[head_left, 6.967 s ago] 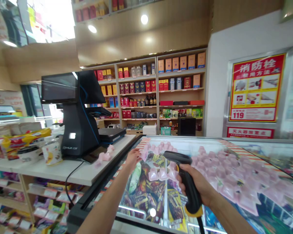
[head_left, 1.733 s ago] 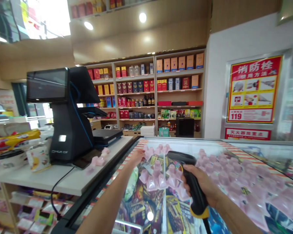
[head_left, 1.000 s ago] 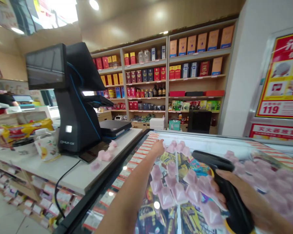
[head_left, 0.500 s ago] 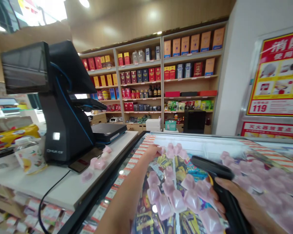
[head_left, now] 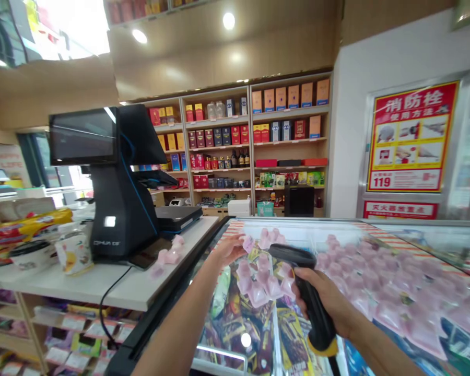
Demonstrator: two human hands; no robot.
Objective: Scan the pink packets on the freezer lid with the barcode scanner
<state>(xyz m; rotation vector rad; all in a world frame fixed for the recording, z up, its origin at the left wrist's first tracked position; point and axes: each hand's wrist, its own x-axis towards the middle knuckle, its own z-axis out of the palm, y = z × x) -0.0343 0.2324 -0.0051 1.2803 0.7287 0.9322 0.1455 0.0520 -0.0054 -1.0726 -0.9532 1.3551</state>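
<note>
My left hand (head_left: 232, 249) reaches over the far left part of a glass-topped freezer (head_left: 203, 292). Its fingers are closed on a small translucent pink plastic cup (head_left: 248, 243), though the exact grip is hard to make out. My right hand (head_left: 317, 295) is wrapped around the handle of a black and yellow barcode scanner (head_left: 293, 256). The scanner's head points left, close to that cup. Several more pink cups (head_left: 258, 292) sit in a cluster on the glass below the scanner, and others (head_left: 270, 237) stand just behind it.
A large group of pink cups (head_left: 391, 277) covers the freezer's right side. On the left, a counter (head_left: 137, 287) carries a black checkout terminal (head_left: 121, 209), a phone (head_left: 151, 253), more pink cups (head_left: 172, 250) and snack packs. Shelves of boxes (head_left: 219, 136) line the back wall.
The view has turned up and to the right. The scanner has come closer to my left hand and its pink cup; both hands keep their hold.
</note>
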